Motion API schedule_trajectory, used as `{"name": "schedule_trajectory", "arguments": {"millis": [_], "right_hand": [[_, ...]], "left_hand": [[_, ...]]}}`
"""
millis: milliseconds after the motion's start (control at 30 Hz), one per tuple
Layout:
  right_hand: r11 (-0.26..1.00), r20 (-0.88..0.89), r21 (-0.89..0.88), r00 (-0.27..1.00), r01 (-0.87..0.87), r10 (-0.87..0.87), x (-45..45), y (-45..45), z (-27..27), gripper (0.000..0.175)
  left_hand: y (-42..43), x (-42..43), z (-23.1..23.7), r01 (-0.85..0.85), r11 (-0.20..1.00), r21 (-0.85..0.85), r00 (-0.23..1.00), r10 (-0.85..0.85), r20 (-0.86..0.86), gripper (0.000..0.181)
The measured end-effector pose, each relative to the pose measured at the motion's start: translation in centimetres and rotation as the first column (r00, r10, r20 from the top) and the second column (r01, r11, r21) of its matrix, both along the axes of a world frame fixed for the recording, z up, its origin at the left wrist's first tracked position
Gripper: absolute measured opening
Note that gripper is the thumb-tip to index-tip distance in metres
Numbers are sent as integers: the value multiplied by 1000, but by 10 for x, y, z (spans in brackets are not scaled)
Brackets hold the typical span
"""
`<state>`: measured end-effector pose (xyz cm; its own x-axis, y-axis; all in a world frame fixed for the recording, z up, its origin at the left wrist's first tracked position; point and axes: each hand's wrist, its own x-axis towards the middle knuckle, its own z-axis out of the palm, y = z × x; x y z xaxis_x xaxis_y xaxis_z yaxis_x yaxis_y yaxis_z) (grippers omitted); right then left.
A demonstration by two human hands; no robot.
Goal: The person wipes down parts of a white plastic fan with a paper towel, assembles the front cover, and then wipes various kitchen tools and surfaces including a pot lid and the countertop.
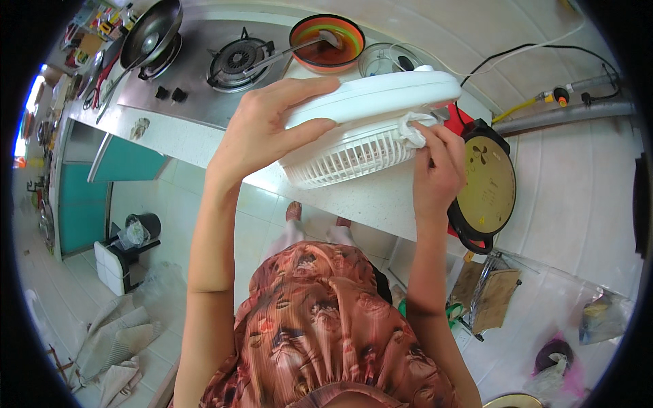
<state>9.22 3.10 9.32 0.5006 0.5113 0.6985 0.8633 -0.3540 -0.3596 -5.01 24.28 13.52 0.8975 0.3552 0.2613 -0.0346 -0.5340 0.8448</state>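
Observation:
A white plastic appliance (377, 97) with a slatted, grille-like side, perhaps a fan, stands tilted on the pale counter (377, 204). My left hand (275, 122) grips its left end, fingers over the top and thumb on the near face. A crumpled white cloth or tissue (412, 130) is pinched in my right hand (441, 158) and pressed against the right end of the grille. My hands hide parts of the appliance's two ends.
Behind the appliance are an orange bowl (306, 57) with a ladle and a glass lid (380, 55). A gas stove (196, 56) carries a wok (158, 35) at left. A round electric pan (487, 183) stands at right, near cables and a pipe (566, 116).

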Motion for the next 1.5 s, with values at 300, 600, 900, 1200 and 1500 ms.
{"name": "schedule_trajectory", "arguments": {"millis": [300,600,900,1200,1500], "right_hand": [[932,-70,127,934,-339,350,-19,20,-7,22],[892,-600,441,771,99,212,51,0,-48,18],[950,-686,207,727,232,-28,94,-32,-104,12],[892,-747,450,566,42,350,94,-42,-95,16],[915,-817,403,438,-30,375,83,-72,-104,22]], "left_hand": [[-49,59,27,-188,858,477,980,134,146,28],[-68,74,19,-203,812,547,978,196,72,29],[-68,78,14,-225,810,542,971,234,53,31],[-68,76,12,-226,835,502,969,245,29,31],[-66,73,16,-196,848,492,969,244,-34,30]]}}
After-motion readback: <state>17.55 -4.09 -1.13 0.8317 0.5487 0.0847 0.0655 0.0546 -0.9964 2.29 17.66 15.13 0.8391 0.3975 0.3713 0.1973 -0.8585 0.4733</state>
